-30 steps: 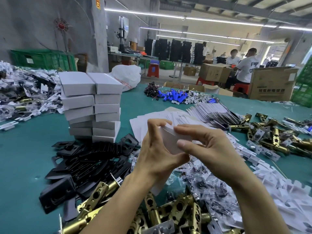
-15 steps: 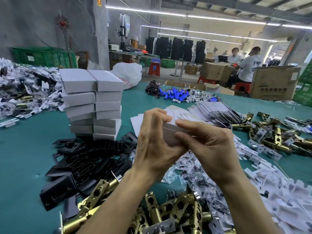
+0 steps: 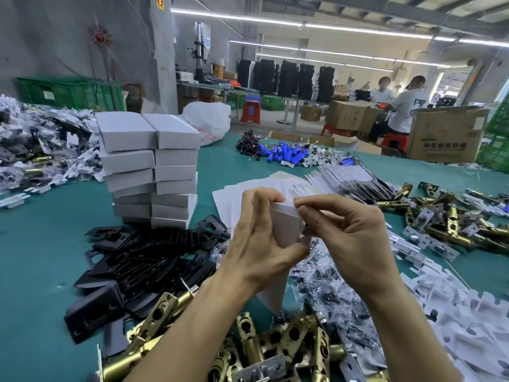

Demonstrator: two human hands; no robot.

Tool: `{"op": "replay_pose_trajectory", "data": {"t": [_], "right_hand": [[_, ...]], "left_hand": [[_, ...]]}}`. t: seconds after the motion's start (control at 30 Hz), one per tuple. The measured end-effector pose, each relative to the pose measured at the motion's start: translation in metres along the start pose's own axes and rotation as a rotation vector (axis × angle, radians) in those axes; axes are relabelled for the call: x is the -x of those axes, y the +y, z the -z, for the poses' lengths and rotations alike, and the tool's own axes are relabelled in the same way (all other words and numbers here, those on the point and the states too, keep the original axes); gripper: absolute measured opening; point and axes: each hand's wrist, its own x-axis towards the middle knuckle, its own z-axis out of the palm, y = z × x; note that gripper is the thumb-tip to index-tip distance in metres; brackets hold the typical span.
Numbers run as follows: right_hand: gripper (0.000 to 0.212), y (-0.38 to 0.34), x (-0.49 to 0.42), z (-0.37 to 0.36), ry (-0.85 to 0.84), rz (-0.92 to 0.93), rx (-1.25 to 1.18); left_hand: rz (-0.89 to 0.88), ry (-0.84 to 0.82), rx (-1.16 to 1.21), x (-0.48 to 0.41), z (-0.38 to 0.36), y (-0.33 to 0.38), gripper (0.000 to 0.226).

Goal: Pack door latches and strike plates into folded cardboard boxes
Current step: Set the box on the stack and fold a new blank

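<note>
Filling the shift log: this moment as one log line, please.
phase: folding | left hand: grips white cardboard box | right hand: pinches its top edge | brass latches, black strike plates: loose on table

Nothing can be read for sure. Far beyond the right hand (image 3: pixel 349 238), a big brown box (image 3: pixel 446 128) has a row of dark letters and a white shirt (image 3: pixel 407 108) has big dark ones, all too blurry. Far beyond the left hand (image 3: pixel 256 244), a red and yellow sign (image 3: pixel 160 1) high on a post (image 3: pixel 162 51) and red print on a white bag (image 3: pixel 209 119) are too small to read.
</note>
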Motion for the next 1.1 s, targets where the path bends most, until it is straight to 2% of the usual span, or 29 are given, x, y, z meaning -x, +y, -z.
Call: {"op": "replay_pose_trajectory", "data": {"t": [0.2, 0.33, 0.43, 0.53, 0.6, 0.7, 0.73, 0.77, 0.83, 0.87, 0.93, 0.97, 1.03, 1.1], "right_hand": [[0.014, 0.01, 0.003, -0.001, -0.115, -0.027, 0.136], [0.026, 0.013, 0.004, -0.007, -0.116, -0.082, 0.096], [0.025, 0.014, 0.005, -0.013, -0.153, -0.126, 0.06], [0.021, 0.011, 0.005, -0.014, -0.137, -0.128, 0.04], [0.022, 0.004, 0.004, -0.014, -0.094, -0.107, 0.026], [0.024, -0.005, 0.001, -0.009, 0.101, -0.028, 0.006], [0.027, -0.006, -0.001, -0.005, 0.183, 0.011, 0.018], [0.033, -0.006, -0.003, -0.002, 0.256, 0.043, 0.027], [0.046, -0.005, -0.004, 0.002, 0.348, 0.069, 0.011], [0.052, -0.005, -0.004, 0.002, 0.359, 0.07, -0.015], [0.057, -0.005, -0.002, -0.002, 0.297, 0.082, -0.071], [0.058, -0.004, -0.001, -0.005, 0.226, 0.094, -0.085], [0.058, -0.002, 0.002, -0.014, 0.069, 0.101, -0.057], [0.052, 0.0, 0.005, -0.021, -0.053, 0.098, 0.0]], "left_hand": [[0.052, 0.032, 0.114, 0.002, -0.002, -0.008, 0.053], [-0.01, 0.081, 0.162, 0.002, -0.003, -0.01, 0.043], [-0.015, 0.084, 0.182, 0.003, -0.004, -0.01, 0.04], [-0.052, 0.178, 0.097, 0.003, -0.005, -0.01, 0.043], [-0.06, 0.202, 0.058, 0.001, -0.004, -0.007, 0.047], [-0.046, 0.166, 0.014, -0.002, 0.0, 0.005, 0.079], [-0.051, 0.207, -0.026, -0.003, 0.001, 0.01, 0.083], [-0.049, 0.277, -0.036, -0.004, 0.001, 0.015, 0.078], [0.082, 0.388, 0.119, -0.009, 0.005, 0.025, 0.053], [0.248, 0.359, 0.291, -0.014, 0.008, 0.031, 0.052], [0.685, 0.072, 0.649, -0.022, 0.015, 0.034, 0.072], [0.837, -0.085, 0.783, -0.024, 0.018, 0.034, 0.083], [0.956, -0.245, 1.001, -0.024, 0.024, 0.033, 0.094], [0.98, -0.19, 1.169, -0.024, 0.028, 0.029, 0.085]]}}
